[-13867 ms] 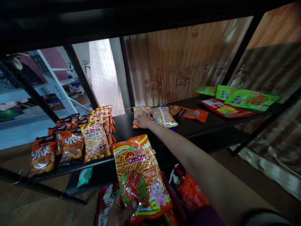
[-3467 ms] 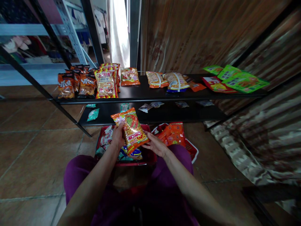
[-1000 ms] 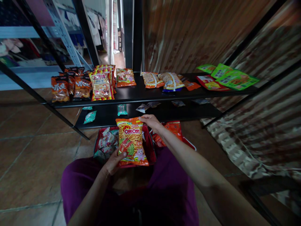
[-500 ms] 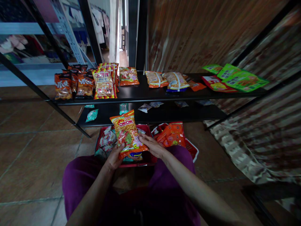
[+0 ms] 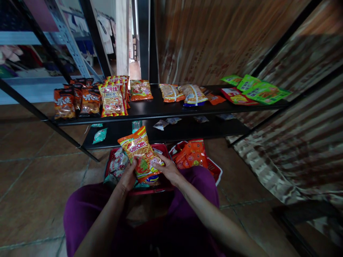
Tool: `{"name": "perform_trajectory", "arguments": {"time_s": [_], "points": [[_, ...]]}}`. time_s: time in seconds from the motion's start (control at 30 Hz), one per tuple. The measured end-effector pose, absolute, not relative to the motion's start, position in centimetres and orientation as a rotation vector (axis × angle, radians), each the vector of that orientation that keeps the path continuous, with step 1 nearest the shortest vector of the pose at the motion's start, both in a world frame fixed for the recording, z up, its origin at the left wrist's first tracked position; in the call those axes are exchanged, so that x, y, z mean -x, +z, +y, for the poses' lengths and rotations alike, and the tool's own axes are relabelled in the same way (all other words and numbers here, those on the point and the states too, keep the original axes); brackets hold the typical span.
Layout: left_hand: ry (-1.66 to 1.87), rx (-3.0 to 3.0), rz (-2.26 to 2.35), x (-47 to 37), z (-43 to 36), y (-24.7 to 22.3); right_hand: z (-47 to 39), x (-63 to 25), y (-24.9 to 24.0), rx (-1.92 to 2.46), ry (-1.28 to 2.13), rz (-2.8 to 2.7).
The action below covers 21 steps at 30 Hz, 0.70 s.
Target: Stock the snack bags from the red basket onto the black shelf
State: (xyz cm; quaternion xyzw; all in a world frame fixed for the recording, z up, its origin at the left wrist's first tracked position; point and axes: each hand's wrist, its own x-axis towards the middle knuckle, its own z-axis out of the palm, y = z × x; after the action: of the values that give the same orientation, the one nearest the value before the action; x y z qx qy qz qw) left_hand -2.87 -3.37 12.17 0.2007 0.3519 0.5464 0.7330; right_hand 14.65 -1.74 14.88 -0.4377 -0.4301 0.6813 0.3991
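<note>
The bag (image 5: 141, 151) is tilting above the red basket (image 5: 154, 191), in front of the lower shelf (image 5: 182, 134); the left hand (image 5: 129, 175) is gripping its left edge, thumb on the front; the right hand (image 5: 169, 169) is holding its lower right side, the fingers (image 5: 164, 157) clamping it too; whether it is touching the blue pack (image 5: 153, 179) below, I cannot tell; the work is looking partway along; on the upper shelf (image 5: 158, 109), black-orange bags (image 5: 90, 101) and yellow-red bags (image 5: 112, 101) are already standing at the left, an orange bag (image 5: 141, 90) is resting beside them, and green packs (image 5: 264, 89) are lying far right; the held one is resting on neither shelf; striped packs (image 5: 119, 160) are lying in the red basket; orange packs (image 5: 193, 153) are crowding the second basket (image 5: 218, 175) beside it.
</note>
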Motion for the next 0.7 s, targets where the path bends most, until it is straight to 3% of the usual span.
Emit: {"name": "perform_trajectory", "arguments": {"time_s": [0.3,0.53,0.7], "points": [[1.219,-0.351,0.881,2.3,-3.6,11.8,0.1,-15.6,15.2,1.245,1.71,-1.155],[1.122,-0.403,0.911,1.9,-4.3,11.5,1.2,-14.4,16.0,1.011,1.88,-1.162],[1.07,-0.426,0.926,1.7,-4.4,11.8,1.8,-14.2,14.9,1.233,1.691,-1.194]]}}
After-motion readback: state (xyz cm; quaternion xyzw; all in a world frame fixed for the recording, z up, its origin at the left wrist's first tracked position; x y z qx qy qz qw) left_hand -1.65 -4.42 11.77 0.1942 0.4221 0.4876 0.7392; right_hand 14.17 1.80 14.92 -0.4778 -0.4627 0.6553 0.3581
